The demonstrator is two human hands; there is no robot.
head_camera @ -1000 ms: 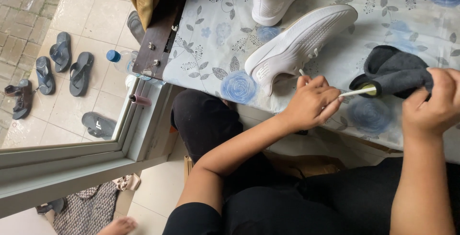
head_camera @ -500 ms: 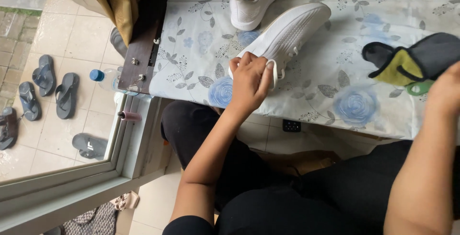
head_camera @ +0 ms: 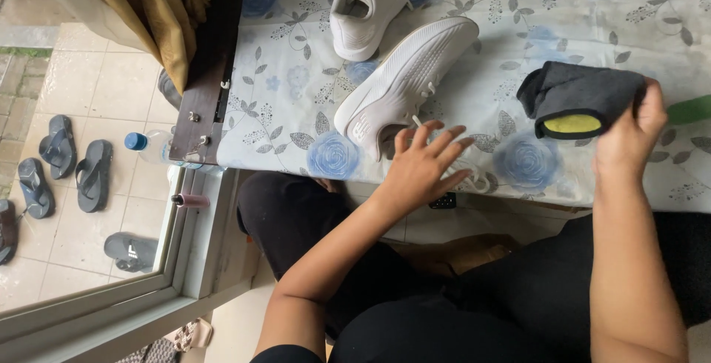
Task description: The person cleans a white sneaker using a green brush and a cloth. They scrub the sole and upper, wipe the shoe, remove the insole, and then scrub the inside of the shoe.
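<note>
Sponge (head_camera: 572, 124) half-hidden inside dark cloth (head_camera: 585, 92)

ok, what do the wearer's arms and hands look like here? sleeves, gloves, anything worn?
Both are bare: no gloves, and no rings, watch or bands that show. The left hand and right hand run into uncovered forearms. A black short sleeve just shows at the left upper arm at the bottom edge; the right arm's upper part is out of view. The lap below is clothed in black.
</note>
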